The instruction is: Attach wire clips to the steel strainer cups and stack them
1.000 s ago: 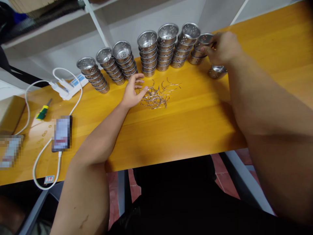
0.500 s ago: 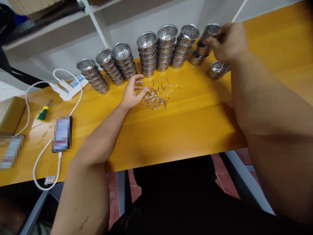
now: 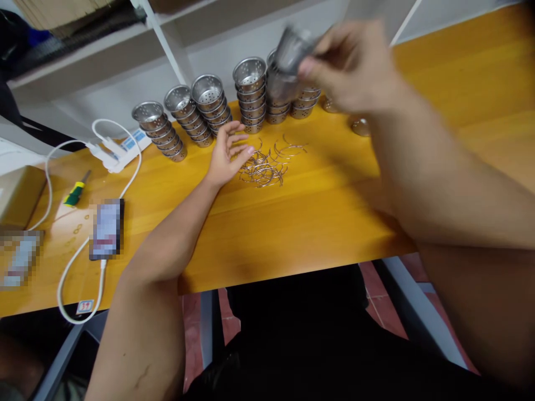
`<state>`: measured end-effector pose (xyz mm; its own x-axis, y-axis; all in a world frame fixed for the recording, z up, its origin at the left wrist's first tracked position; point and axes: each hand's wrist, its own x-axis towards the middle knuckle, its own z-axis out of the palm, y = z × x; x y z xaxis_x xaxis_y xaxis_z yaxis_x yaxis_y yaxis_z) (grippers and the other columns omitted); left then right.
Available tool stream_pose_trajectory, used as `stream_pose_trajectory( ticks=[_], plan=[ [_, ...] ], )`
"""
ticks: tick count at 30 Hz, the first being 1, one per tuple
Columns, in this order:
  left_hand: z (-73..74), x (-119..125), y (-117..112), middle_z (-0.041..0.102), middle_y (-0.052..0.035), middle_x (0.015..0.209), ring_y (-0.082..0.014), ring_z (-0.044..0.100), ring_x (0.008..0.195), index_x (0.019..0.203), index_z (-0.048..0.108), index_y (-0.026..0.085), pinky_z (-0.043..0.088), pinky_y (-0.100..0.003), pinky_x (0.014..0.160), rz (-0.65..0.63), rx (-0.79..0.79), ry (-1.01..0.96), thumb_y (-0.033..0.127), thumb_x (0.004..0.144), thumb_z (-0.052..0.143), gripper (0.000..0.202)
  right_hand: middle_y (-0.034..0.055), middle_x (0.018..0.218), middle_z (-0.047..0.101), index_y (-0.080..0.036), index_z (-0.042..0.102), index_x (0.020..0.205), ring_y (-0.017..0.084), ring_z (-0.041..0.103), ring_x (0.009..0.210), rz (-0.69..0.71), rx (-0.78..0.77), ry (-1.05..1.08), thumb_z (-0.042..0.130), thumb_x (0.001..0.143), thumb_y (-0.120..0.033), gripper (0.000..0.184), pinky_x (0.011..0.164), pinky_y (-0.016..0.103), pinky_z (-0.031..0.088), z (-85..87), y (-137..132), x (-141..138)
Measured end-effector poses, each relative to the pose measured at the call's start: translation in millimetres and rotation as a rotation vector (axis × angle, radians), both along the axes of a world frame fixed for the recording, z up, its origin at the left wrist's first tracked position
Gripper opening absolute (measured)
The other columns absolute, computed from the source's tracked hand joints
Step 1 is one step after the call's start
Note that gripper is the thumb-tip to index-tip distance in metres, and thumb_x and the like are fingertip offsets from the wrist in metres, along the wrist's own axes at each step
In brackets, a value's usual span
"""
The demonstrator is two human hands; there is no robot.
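My right hand (image 3: 355, 67) is raised over the stacks at the back and grips perforated metal cups (image 3: 292, 53); they are tilted and smeared by motion, and look like two, one in the other. My left hand (image 3: 229, 156) rests on the table with its fingers apart, nothing in it. Right beside its thumb lies a loose pile of thin curved metal wires (image 3: 265, 170). Nearest to its fingertips stands a stack of perforated metal cups (image 3: 252, 103). Part of a single cup (image 3: 360, 127) shows under my right wrist, and another low cup (image 3: 330, 104) is partly hidden behind the hand.
More cup stacks (image 3: 209, 103) line the back of the wooden table (image 3: 292, 234). To the left are a white power strip (image 3: 125, 153) with cables, a green-and-yellow screwdriver (image 3: 75, 193), a phone (image 3: 106, 228) on a white cable, and a box (image 3: 20, 195).
My right hand has lifted cups off the short stack at the right and swung left with them, in front of the taller stacks. My left hand has hardly moved.
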<state>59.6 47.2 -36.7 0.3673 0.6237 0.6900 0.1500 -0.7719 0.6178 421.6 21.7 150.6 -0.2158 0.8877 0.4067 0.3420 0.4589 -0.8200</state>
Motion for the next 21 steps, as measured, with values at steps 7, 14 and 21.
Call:
stream_pose_trajectory(
  ticks=[7,14,21],
  plan=[
    [14.5,-1.9,-11.6,0.085,-0.0098,0.147,-0.0363,0.087,0.145,0.160,0.071,0.031,0.069,-0.059,0.136,0.087,-0.100,-0.038,0.098,0.091,0.103,0.101,0.0052,0.098,0.073,-0.024,0.070,0.099,0.023,0.061,0.093,0.393,0.034,0.082,0.104,0.104,-0.091,0.075,0.082,0.036,0.057,-102.2,-14.4,-106.3],
    [7.0,-1.6,-1.7,0.087,-0.0090,0.145,-0.0374,0.088,0.142,0.158,0.075,0.031,0.068,-0.063,0.136,0.071,-0.135,-0.037,0.096,0.090,0.104,0.099,0.0126,0.117,0.080,-0.026,0.080,0.106,0.035,0.076,0.121,0.331,0.084,-0.008,0.102,0.107,-0.089,0.067,0.113,0.052,0.072,-103.3,-12.2,-88.4],
    [27.7,-18.4,-7.4,0.086,-0.0146,0.160,-0.0436,0.084,0.156,0.167,0.070,0.031,0.064,-0.068,0.144,0.130,-0.059,0.083,0.102,0.084,0.104,0.115,0.0193,0.157,0.079,-0.028,0.090,0.128,0.047,0.073,0.156,0.266,0.210,-0.106,0.101,0.111,-0.082,0.058,0.134,0.067,0.069,-102.6,-16.6,-80.7]
  ],
)
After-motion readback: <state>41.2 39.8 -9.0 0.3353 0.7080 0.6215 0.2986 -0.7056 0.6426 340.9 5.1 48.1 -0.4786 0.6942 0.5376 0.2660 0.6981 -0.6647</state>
